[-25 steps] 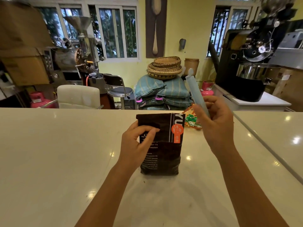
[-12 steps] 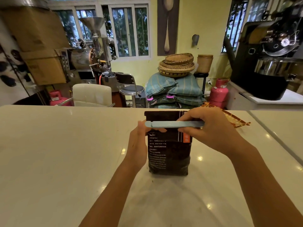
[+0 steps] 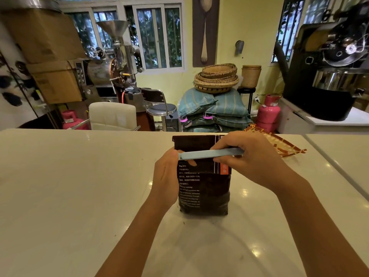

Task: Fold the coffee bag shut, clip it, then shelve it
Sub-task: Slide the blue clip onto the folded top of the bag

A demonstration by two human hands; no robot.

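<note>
We see the coffee bag (image 3: 203, 176) standing upright on the white counter (image 3: 69, 186), near the middle of our view, its top flap folded down toward us; the pale blue clip (image 3: 209, 154) lies level across the folded part, just below the top edge. The left hand (image 3: 166, 176) is wrapped round the bag's left side, its thumb pressed on the front just under the clip's left end; its fingers go behind the bag and are hidden from us. The right hand (image 3: 251, 158) is curled closed over the clip's right end, thumb below the bar and fingers above it, pinching it against the bag; whether the clip has latched we cannot tell.

Against the frame a second ago, the clip is no longer held upright in the air beside the bag; half a second ago it was already level across the fold, and it sits in much the same place now; the left hand has gone from lying flat on the front of the bag to gripping its side; the bag has kept its spot on the counter. Behind the right hand an orange patterned packet (image 3: 279, 144) lies on the counter, and more of it shows than a second ago.
</note>
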